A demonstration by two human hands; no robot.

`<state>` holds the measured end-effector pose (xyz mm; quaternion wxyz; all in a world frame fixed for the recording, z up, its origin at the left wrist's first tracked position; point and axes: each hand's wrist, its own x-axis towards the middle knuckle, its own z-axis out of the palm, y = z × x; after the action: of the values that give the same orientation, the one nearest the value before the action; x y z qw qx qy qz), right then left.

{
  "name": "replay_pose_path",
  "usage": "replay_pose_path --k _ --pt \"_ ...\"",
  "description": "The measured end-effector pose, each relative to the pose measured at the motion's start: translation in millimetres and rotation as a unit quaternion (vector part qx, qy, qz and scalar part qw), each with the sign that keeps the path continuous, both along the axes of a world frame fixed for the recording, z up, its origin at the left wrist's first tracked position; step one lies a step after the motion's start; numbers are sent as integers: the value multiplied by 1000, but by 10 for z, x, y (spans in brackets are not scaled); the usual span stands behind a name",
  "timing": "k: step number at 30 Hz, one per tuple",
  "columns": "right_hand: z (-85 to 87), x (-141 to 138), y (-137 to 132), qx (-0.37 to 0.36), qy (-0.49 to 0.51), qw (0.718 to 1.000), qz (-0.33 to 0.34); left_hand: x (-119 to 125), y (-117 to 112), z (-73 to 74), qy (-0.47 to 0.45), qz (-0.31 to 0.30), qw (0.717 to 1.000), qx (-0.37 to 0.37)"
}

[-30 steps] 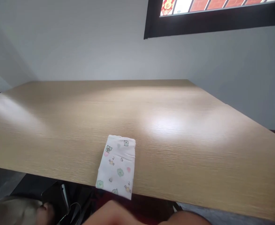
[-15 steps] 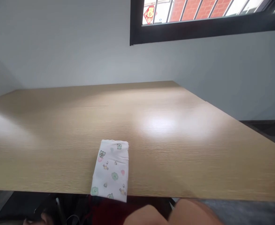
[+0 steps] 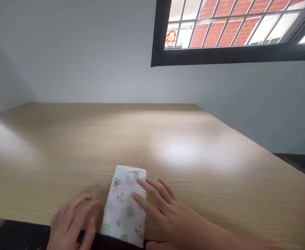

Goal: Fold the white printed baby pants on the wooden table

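A folded white cloth [image 3: 125, 205] printed with small green and pink animal figures lies at the front edge of the wooden table, its near end reaching over that edge. My right hand [image 3: 165, 208] is over the cloth's right side with fingers stretched and apart; the fingertips overlap its upper right part, though whether they press on it I cannot tell. To the left of the cloth, my left hand [image 3: 71, 220] hovers by the table edge, fingers loosely curved and apart, holding nothing. A small gap separates it from the cloth.
The light wooden tabletop [image 3: 90, 146] stretches back to a grey wall [image 3: 90, 52]. A dark-framed window [image 3: 220, 55] with bars is at the upper right. Below the table's front edge, dark clothing shows.
Both hands have risen from below the table edge, the right onto the cloth's right side and the left beside it. The view has tilted up slightly; the cloth looks unchanged.
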<state>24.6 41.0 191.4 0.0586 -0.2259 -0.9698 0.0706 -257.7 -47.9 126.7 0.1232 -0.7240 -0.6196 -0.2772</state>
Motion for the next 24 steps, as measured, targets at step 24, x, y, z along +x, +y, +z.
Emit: replay_pose_path --k 24 --pt "146 358 987 -156 370 910 -105 870 1758 538 -522 -226 732 -375"
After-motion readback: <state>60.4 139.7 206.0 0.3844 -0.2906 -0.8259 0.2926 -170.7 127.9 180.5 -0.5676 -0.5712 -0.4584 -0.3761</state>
